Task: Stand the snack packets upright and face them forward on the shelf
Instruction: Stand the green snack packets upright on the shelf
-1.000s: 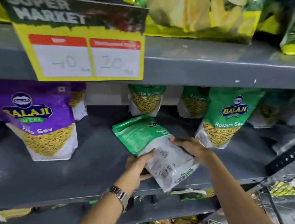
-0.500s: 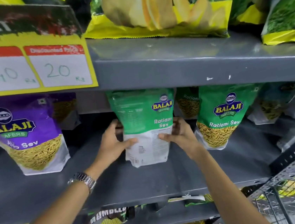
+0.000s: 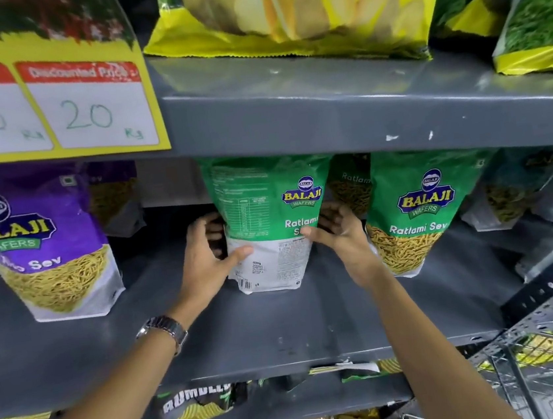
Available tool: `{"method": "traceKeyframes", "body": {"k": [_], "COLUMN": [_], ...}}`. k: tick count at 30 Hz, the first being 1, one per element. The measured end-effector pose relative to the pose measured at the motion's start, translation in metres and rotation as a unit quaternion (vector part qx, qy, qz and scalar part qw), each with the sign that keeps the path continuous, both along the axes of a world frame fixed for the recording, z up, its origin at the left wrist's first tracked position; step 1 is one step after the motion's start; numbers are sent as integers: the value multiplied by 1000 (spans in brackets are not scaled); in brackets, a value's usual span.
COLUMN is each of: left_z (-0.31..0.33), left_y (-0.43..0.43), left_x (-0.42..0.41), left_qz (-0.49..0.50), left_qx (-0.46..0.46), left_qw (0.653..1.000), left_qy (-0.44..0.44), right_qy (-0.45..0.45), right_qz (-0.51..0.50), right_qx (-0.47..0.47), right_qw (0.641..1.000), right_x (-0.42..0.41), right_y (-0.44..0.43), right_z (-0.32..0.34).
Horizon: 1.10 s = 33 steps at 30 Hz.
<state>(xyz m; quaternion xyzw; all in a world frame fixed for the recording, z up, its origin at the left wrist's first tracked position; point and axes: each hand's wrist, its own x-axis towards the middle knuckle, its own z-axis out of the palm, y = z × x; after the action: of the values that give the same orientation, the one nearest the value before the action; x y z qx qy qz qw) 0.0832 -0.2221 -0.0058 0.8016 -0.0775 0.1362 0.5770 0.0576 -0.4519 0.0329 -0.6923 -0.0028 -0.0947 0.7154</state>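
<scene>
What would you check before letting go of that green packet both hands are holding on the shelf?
1. Green packet upright: ok.
2. Base resting on the grey shelf: ok, it looks seated.
3. Front facing forward: not ok; the nutrition table and barcode show, so the back panel faces out.
4. Left hand and right hand gripping its sides: ok.
5. Clear of the neighbouring Ratlami Sev packet: ok, a gap shows.
6. Stands unaided: cannot tell.
</scene>
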Motion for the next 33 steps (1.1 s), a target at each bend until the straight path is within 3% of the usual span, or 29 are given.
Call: {"method": "traceKeyframes", "body": {"k": [3, 6, 9, 14, 17, 21, 28, 30, 33], "left_z": [-5, -9, -10, -18, -15, -14, -15, -16, -17], "left_y": [-11, -28, -38, -45, -49, -55, -60, -53, -38], "left_x": [-16, -30, -39, -52, -56, -59, -48, -39, -28], "left_qz": [73, 54, 66, -61, -102, -43, 42, 48, -35], "left_qx": [35, -46, -57, -67, -80, -22, -59, -61, -73], "left_qw": [997, 996, 996, 994, 988, 996, 995, 995, 993], "left_qy": [-1, 46, 22, 68, 86, 70, 72, 67, 81], "right_qy": [-13, -28, -31, -27, -17, -6, -7, -17, -22], "right_qz": [-33, -69, -82, -67, -20, 9, 57, 36, -90], "right_qx": [0, -15, -65, -137, -82, -58, -61, -82, -117], "right_qw": [999, 997, 994, 988, 996, 998, 996, 996, 989], "right_x": [1, -2, -8, -24, -34, -41, -41, -34, -19], "right_y": [4, 13, 17, 33, 37, 38, 40, 39, 34], "right_z": [5, 5, 4, 1, 4, 11, 7, 5, 2]}}
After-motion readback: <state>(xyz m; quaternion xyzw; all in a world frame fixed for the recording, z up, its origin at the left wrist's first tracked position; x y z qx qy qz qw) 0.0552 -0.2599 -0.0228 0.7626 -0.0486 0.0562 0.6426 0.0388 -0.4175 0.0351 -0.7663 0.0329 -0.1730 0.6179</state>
